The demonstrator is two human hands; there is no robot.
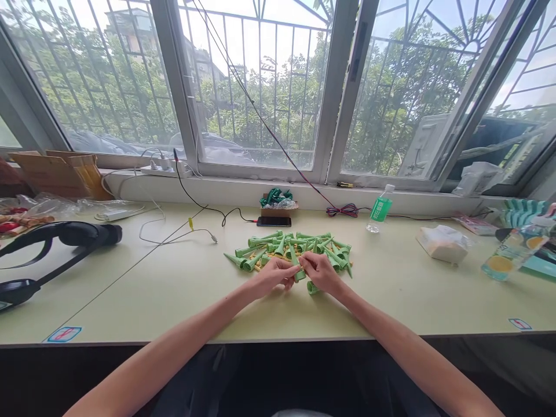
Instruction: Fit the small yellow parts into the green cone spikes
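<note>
Between the fingers of my left hand (277, 274) is a light green plastic cone (299, 274), its wide end toward me. My right hand (320, 271) is closed in a pinch right beside that cone; whatever its fingertips grip is too small to make out. Under the right hand, another green cone (311, 288) lies on the table with its round opening facing me. Just beyond both hands spreads a pile of green cones (252, 255), with thin yellowish sticks among them.
Behind the pile are a phone (273, 221) and a small box of green stuff (278, 202). A water bottle (379, 209), tissue pack (443, 243) and drink bottle (512, 255) stand to the right. At left lie a black headset (56, 237) and a white cable (178, 234).
</note>
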